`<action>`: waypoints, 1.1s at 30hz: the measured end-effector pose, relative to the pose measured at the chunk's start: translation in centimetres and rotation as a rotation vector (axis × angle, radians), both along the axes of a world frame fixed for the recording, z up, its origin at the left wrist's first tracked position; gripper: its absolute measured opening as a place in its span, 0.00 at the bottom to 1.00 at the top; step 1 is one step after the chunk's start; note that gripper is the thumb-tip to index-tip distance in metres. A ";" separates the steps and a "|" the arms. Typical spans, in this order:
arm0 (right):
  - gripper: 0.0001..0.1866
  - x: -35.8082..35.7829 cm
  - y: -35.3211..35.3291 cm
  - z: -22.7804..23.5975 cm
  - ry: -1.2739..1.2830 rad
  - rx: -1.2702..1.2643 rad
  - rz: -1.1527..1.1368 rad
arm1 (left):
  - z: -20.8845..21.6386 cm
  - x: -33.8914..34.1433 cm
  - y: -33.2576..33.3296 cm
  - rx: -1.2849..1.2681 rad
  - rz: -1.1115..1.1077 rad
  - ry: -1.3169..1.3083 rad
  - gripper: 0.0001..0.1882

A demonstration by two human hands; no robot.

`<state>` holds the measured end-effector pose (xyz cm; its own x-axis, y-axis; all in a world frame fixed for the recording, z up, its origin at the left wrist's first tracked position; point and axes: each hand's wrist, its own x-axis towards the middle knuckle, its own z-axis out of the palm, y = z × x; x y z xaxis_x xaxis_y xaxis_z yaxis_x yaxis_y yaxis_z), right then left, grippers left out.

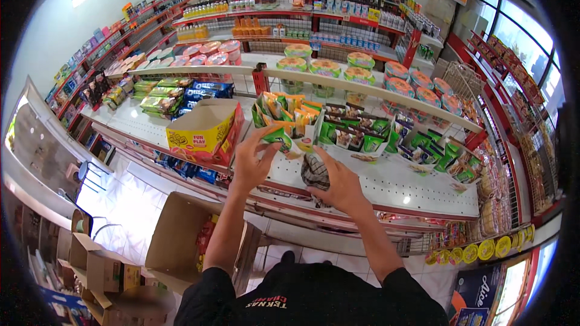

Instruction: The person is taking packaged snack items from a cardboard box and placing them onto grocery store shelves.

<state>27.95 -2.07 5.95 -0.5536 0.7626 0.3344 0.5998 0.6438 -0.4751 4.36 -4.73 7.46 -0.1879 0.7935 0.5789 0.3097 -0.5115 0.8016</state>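
Observation:
My left hand (250, 163) reaches to the front of a display box (308, 133) packed with orange and green snack packets. Its thumb and index finger close around a green and orange snack packet (279, 137) at the box's near left corner. A crumpled grey checked cloth (315, 172) is bunched in my right hand (341, 184), between thumb and fingers, just over the white perforated shelf (386, 187). To the right of that box, a tray of green and brown packets (356, 133) stands close to my right hand.
An open yellow and red carton (202, 136) stands on the shelf at left, beside stacked green and blue packets (166, 96). Farther right sits another tray of green packets (432, 151). Tubs (296, 63) line the level behind a pale rail. Open cardboard boxes (172, 235) stand below at left.

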 end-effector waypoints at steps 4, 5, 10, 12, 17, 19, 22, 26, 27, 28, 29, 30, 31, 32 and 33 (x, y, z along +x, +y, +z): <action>0.55 -0.9 1.2 0.9 -0.182 -0.117 -0.005 | 1.4 -1.4 2.2 0.093 -0.032 0.181 0.14; 0.55 -1.1 1.4 1.0 -0.229 -0.135 -0.009 | 1.5 -1.5 2.7 0.117 -0.027 0.183 0.14; 0.59 -2.6 2.5 0.2 -0.222 -0.130 0.012 | 0.9 -1.1 5.1 0.161 -0.050 0.271 0.17; 0.59 -3.3 3.1 -0.4 -0.232 -0.127 0.006 | 0.7 -1.3 6.0 0.193 0.027 0.367 0.18; 0.58 -4.6 4.0 -1.5 -0.288 -0.076 -0.048 | 0.8 -2.6 7.3 0.217 0.024 0.452 0.19; 0.57 -4.8 4.0 -1.6 -0.263 -0.081 -0.041 | 0.7 -2.9 7.4 0.243 0.003 0.475 0.19; 0.55 -5.2 3.7 -1.5 -0.280 -0.094 -0.062 | 0.3 -3.1 7.3 0.224 -0.035 0.470 0.20; 0.53 -6.0 3.1 -1.1 -0.257 -0.025 -0.098 | 0.2 -3.3 7.1 0.289 0.009 0.520 0.20; 0.53 -6.2 3.1 -1.0 -0.193 0.016 -0.081 | 0.2 -3.4 7.0 0.279 0.035 0.561 0.21; 0.51 -6.4 3.1 -0.9 -0.256 -0.066 -0.094 | 0.2 -3.5 6.9 0.309 0.031 0.552 0.21; 0.50 -6.5 3.1 -0.8 -0.306 -0.107 -0.111 | 0.1 -3.6 6.8 0.244 0.015 0.554 0.24; 0.50 -6.7 3.1 -0.8 -0.318 -0.148 -0.108 | 0.0 -3.7 6.7 0.189 -0.004 0.550 0.26; 0.49 -6.9 3.1 -0.8 -0.299 -0.119 -0.112 | -0.1 -3.7 6.9 0.181 -0.003 0.555 0.26; 0.48 -7.1 3.1 -0.8 -0.293 -0.083 -0.134 | -0.3 -3.7 7.0 0.225 0.007 0.596 0.28; 0.48 -7.3 3.1 -0.9 -0.279 -0.094 -0.118 | -0.5 -3.7 7.1 0.250 -0.001 0.650 0.31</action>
<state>20.66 0.99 5.10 -0.5199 0.8474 0.1072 0.7834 0.5231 -0.3355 0.62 2.41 6.98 0.2589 0.6219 0.7390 0.6863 -0.6568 0.3123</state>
